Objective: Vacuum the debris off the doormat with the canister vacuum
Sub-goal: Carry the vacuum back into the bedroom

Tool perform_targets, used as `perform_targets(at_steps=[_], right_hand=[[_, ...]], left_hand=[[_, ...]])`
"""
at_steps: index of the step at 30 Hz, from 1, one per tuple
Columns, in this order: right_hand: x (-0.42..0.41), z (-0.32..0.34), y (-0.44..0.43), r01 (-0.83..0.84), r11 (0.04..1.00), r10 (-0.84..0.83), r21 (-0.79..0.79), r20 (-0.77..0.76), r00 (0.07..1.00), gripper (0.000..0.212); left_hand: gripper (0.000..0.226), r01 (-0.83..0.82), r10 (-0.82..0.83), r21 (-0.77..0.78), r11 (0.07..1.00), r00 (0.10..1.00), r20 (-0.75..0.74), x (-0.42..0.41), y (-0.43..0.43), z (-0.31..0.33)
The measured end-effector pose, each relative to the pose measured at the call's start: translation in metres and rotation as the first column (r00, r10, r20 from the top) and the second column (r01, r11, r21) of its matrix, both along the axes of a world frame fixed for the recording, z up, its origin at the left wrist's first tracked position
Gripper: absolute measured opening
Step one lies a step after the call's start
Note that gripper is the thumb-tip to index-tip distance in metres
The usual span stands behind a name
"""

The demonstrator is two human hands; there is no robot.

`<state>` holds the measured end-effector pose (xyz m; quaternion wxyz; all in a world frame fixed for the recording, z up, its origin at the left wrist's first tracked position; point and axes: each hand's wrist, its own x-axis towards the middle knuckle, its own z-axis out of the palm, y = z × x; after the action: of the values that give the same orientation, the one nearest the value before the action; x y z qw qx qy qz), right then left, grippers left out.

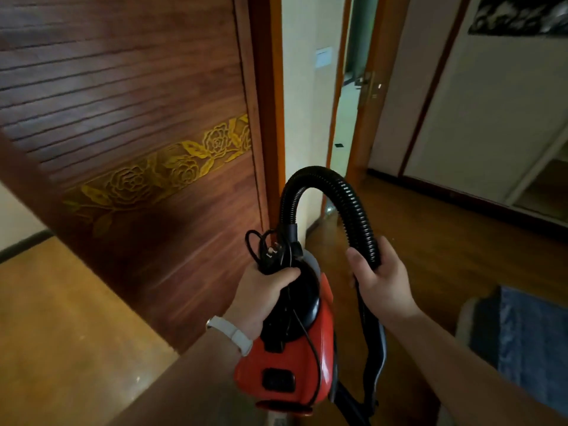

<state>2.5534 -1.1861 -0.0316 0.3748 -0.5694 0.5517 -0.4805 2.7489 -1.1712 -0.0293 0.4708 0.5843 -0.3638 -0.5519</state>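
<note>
In the head view, our left hand [264, 290] grips the black top handle of the red canister vacuum [292, 364], which is at 6 o'clock. The fingers curl also around the bundled power cord [270, 250] with its plug. Our right hand [381, 281], at 5 o'clock, closes around the black ribbed hose [353, 204], which arches up toward the centre. A white wristband [230, 330] sits on the left wrist. At 10 o'clock stands a brown door [138, 118] with carved golden roses. At 4 o'clock a blue textile [528, 339] lies on the wooden floor [61, 333]; we cannot tell if it is the doormat.
</note>
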Motion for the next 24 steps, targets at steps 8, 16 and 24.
perform_targets(at_steps=[8,16,24], right_hand=[[-0.019,0.019,-0.107,0.233,0.966,-0.237,-0.110,-0.028,0.971,0.010],[-0.060,0.034,-0.186,0.439,0.880,-0.444,-0.181,0.013,0.896,0.010],[-0.144,0.026,-0.275,0.512,0.831,-0.504,-0.217,0.094,0.858,0.014]], left_hand=[[0.019,0.192,-0.175,-0.176,0.965,0.978,0.110,-0.014,-0.159,0.007],[0.013,0.334,-0.252,-0.300,0.894,0.926,0.281,-0.056,-0.288,0.025],[0.020,0.398,-0.282,-0.339,0.852,0.896,0.344,-0.147,-0.381,0.025]])
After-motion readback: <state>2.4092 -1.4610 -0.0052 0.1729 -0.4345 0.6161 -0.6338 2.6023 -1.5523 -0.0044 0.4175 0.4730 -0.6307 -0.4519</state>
